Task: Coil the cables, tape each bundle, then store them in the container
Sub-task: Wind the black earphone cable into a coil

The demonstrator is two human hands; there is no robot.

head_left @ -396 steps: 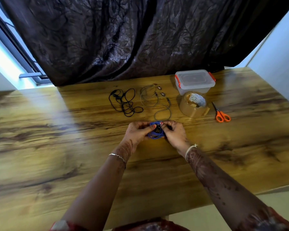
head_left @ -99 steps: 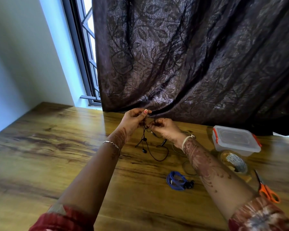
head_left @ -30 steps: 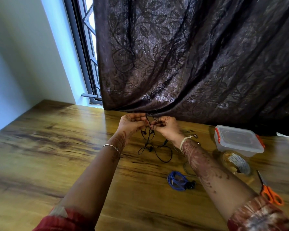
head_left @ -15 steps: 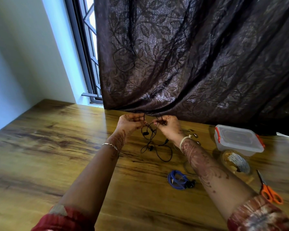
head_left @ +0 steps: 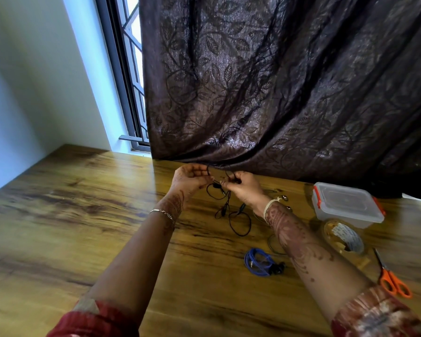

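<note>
My left hand [head_left: 188,180] and my right hand [head_left: 244,188] are raised a little above the wooden table [head_left: 83,227], both pinching a thin black earphone cable [head_left: 240,221]. Its loops hang down between the hands and trail onto the table. A coiled blue cable [head_left: 259,261] lies on the table near my right forearm. A grey earphone cable [head_left: 275,244] is mostly hidden under that forearm. At the right stand a clear lidded container [head_left: 348,205] with orange clips, a roll of brown tape [head_left: 344,237] and orange scissors [head_left: 393,282].
A dark patterned curtain [head_left: 277,93] hangs down to the table's far edge just behind my hands. A window frame [head_left: 122,76] and a pale wall are at the left. The table's left side shows bare wood.
Half a second ago my hands were slightly apart with the black cable stretched between them; now they have come close together. The hanging loops have shifted. The other items have not moved.
</note>
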